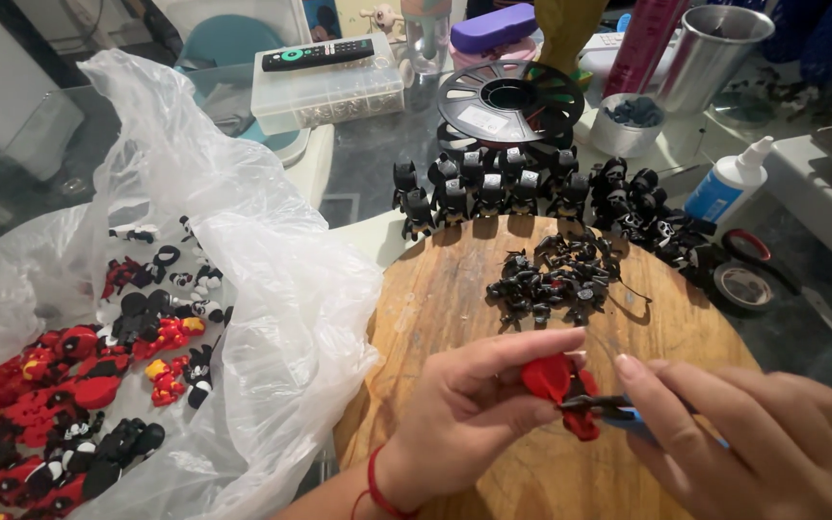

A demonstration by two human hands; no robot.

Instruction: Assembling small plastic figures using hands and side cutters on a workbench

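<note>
Pinching a red figure (556, 382), the left hand (474, 409) is closed; a half-hidden blue-handled tool (628, 414) is gripped by the right hand (763, 438).

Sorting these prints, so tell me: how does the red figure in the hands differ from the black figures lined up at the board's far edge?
The red figure is red; the black figures are black with pale marks. The red figure is held by the left hand, with the right hand putting a small tool to it; the black figures stand untouched in a row. Both look like small plastic figurines.
</note>
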